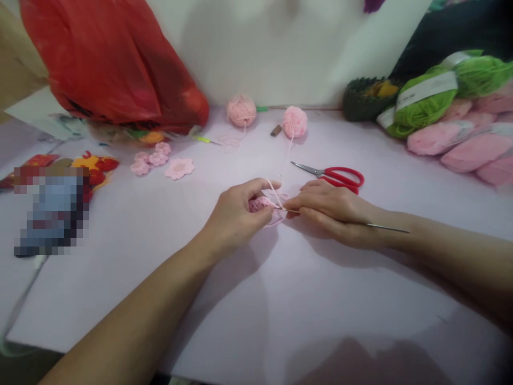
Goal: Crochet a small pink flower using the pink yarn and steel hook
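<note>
My left hand [236, 211] is closed on a small piece of pink crochet [259, 203], with a strand of pink yarn passing over its raised index finger. In my right hand [332, 211] is a thin metal crochet hook [388, 228]; its shaft sticks out behind the hand over the wrist. The hook's tip meets the edge of the crochet between both hands, where fingers partly hide the stitches. From there the yarn runs up to a pink yarn ball [295, 122]. Just beyond my right hand lie red-handled scissors [340, 176].
A second pink ball [241, 111] sits at the back beside a red bag [120, 69]. Pink crocheted flowers [179, 168] lie to the left, near a blurred-out object [54, 211]. Green yarn [425, 99], pink skeins [441, 138] and a dark green basket [366, 100] stand at the right.
</note>
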The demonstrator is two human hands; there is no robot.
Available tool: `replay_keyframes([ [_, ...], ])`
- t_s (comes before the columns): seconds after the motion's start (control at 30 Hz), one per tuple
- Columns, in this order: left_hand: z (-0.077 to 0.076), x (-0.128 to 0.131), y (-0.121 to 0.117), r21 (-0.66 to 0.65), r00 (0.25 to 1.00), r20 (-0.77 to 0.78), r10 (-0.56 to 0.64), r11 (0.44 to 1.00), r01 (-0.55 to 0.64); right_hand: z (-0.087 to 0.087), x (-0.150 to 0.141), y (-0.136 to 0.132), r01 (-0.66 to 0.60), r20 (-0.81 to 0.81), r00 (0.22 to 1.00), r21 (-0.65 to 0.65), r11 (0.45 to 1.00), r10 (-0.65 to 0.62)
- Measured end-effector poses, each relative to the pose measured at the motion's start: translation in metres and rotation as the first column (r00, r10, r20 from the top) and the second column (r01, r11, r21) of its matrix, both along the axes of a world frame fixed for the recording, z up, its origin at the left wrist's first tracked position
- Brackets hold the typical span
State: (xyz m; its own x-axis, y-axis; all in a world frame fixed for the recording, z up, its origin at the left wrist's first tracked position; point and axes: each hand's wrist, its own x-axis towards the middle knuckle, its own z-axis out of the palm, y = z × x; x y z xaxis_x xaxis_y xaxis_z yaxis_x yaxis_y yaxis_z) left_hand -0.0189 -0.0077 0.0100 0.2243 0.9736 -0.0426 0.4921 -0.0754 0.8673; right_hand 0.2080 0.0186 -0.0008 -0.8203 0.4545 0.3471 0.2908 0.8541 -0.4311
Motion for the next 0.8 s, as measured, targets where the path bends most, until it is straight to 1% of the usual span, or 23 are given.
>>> replay_keyframes([
  [0.07,-0.003,0.000,-0.001,0.051,1.000,-0.015,0.011,0.999,-0.010,-0.002,-0.002,-0.003,0.016,0.032,0.999,0.134,0.991,-0.021],
  [0.17,-0.006,0.001,-0.002,0.095,1.000,-0.003,0.029,0.995,-0.028,-0.004,-0.007,-0.010,0.078,0.075,0.991,0.315,0.946,-0.107],
  [0.23,-0.008,0.003,-0.003,0.111,0.999,0.023,0.036,0.993,-0.039,-0.004,-0.011,-0.014,0.129,0.093,0.980,0.390,0.912,-0.178],
  [0.3,-0.008,0.006,-0.004,0.099,0.996,0.079,0.045,0.994,-0.052,-0.004,-0.014,-0.017,0.167,0.113,0.964,0.444,0.880,-0.239],
  [0.37,-0.008,0.011,-0.005,0.035,0.983,0.175,0.061,0.997,-0.069,-0.003,-0.016,-0.020,0.194,0.127,0.948,0.501,0.843,-0.293],
  [0.43,-0.009,0.016,-0.006,-0.073,0.942,0.318,0.106,0.994,-0.087,-0.003,-0.017,-0.021,0.222,0.130,0.928,0.560,0.798,-0.349],
  [0.47,-0.009,0.018,-0.006,-0.139,0.906,0.400,0.139,0.986,-0.090,-0.003,-0.018,-0.022,0.237,0.123,0.920,0.582,0.778,-0.372],
  [0.53,-0.010,0.021,-0.006,-0.287,0.804,0.551,0.224,0.955,-0.069,-0.004,-0.019,-0.023,0.269,0.101,0.908,0.604,0.750,-0.407],
  [0.6,-0.009,0.022,-0.005,-0.424,0.710,0.638,0.299,0.906,0.000,-0.006,-0.020,-0.022,0.289,0.090,0.902,0.600,0.746,-0.422],
  [0.63,-0.009,0.022,-0.004,-0.476,0.683,0.657,0.319,0.878,0.047,-0.006,-0.020,-0.021,0.296,0.083,0.902,0.593,0.749,-0.423],
  [0.7,-0.006,0.019,-0.003,-0.532,0.660,0.679,0.322,0.835,0.140,-0.007,-0.019,-0.019,0.292,0.065,0.915,0.576,0.763,-0.399],
  [0.73,-0.005,0.017,-0.002,-0.540,0.659,0.684,0.312,0.824,0.171,-0.008,-0.018,-0.017,0.280,0.051,0.926,0.568,0.774,-0.373],
  [0.8,-0.002,0.013,-0.001,-0.535,0.678,0.674,0.292,0.826,0.177,-0.008,-0.015,-0.014,0.246,0.029,0.949,0.555,0.795,-0.314],
])
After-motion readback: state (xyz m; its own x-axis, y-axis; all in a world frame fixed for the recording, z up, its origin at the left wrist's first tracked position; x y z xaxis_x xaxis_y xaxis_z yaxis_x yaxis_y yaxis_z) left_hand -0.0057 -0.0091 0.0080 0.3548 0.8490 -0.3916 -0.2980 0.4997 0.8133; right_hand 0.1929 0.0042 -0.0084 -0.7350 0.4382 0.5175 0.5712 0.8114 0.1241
